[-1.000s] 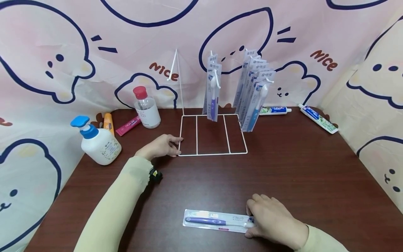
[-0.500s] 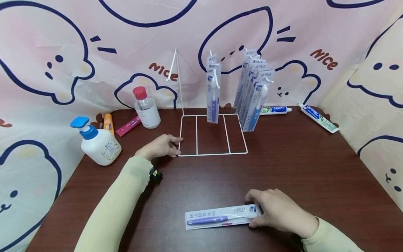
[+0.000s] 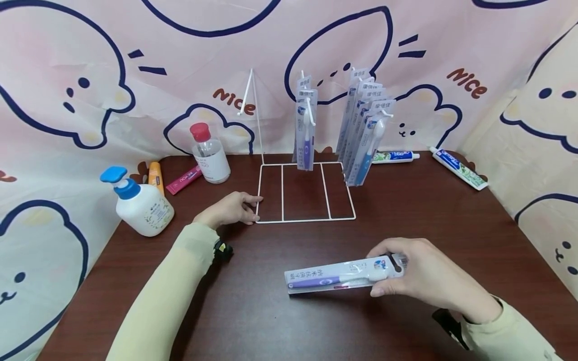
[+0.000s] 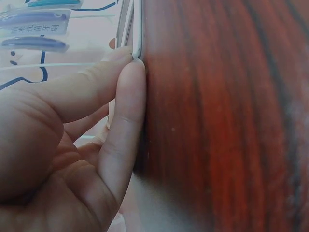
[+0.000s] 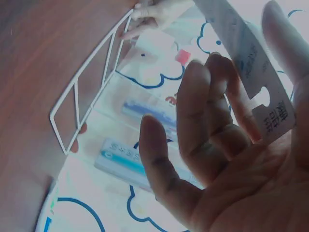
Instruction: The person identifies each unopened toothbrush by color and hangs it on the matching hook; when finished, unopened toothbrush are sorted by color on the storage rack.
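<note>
My right hand (image 3: 424, 276) holds a packaged toothbrush (image 3: 325, 278) with a purple handle by the end of its card that has the hanging hole. The pack is raised a little above the table, its handle end pointing left. In the right wrist view, the card (image 5: 246, 53) lies between thumb and fingers. My left hand (image 3: 228, 209) pinches the front left corner of a white wire display rack (image 3: 307, 220); the left wrist view has thumb and finger at the wire (image 4: 138, 29). Purple toothbrush packs (image 3: 305, 135) hang on the middle hook, blue ones (image 3: 368, 145) on the right.
The rack's left hook (image 3: 246, 95) bears no pack. At the left stand a pump bottle (image 3: 144, 210) and a red-capped bottle (image 3: 212, 160), beside an orange tube (image 3: 155, 175) and a pink tube (image 3: 184, 180). Toothpaste tubes (image 3: 458, 168) lie at the back right.
My right hand has lifted the packaged toothbrush off the table and carried it forward and to the right, tilting its face. My left hand stays at the rack's corner.
</note>
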`<state>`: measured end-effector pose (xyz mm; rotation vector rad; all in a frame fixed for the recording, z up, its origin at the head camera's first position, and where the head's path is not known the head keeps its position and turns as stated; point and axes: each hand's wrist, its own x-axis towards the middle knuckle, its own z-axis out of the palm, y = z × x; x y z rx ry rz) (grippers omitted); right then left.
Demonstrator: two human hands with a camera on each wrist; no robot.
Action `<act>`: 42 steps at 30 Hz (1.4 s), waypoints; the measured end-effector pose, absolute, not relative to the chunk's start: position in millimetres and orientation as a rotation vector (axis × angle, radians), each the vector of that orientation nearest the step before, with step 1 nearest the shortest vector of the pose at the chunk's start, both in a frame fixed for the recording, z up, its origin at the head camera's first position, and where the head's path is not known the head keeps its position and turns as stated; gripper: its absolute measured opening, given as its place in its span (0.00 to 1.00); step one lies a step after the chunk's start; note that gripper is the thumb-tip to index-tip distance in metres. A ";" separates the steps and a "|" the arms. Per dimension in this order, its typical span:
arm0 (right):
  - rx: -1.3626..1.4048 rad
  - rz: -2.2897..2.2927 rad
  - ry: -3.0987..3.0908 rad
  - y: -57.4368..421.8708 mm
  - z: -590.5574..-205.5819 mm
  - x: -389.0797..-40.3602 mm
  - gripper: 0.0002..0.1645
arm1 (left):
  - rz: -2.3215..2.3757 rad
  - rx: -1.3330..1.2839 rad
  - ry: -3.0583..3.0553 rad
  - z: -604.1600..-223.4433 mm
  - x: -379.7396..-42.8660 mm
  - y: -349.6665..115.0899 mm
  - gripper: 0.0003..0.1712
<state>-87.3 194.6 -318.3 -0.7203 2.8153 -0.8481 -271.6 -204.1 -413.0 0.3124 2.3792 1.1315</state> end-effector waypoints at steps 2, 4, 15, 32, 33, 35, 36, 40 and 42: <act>-0.706 -0.837 2.829 195.4 -314.3 -88.7 0.29 | 1.128 0.318 2.380 -413.3 -271.7 -204.3 0.37; -0.694 -0.824 2.830 195.4 -311.7 -90.0 0.30 | 1.128 0.322 2.380 -413.9 -272.0 -204.8 0.37; -0.812 -0.840 2.727 199.2 -298.3 -100.1 0.14 | 1.143 0.319 2.374 -416.2 -273.1 -206.8 0.37; -0.839 -1.288 2.920 184.7 -264.2 -121.4 0.18 | 1.123 0.320 2.377 -411.5 -270.4 -204.6 0.37; -0.827 -1.361 2.906 181.2 -263.6 -126.5 0.19 | 1.121 0.316 2.380 -411.3 -270.0 -204.6 0.36; -0.805 -1.510 2.862 172.7 -261.3 -137.2 0.20 | 1.121 0.314 2.382 -411.8 -269.3 -204.8 0.36; -0.792 -1.580 2.829 168.2 -259.8 -142.4 0.21 | 1.122 0.310 2.382 -412.2 -269.1 -205.0 0.36; -0.734 -1.783 2.694 148.6 -253.4 -160.9 0.22 | 1.127 0.322 2.368 -413.8 -269.0 -205.6 0.37; -0.705 -1.815 2.648 139.3 -250.4 -168.0 0.21 | 1.123 0.324 2.372 -413.1 -269.1 -205.3 0.37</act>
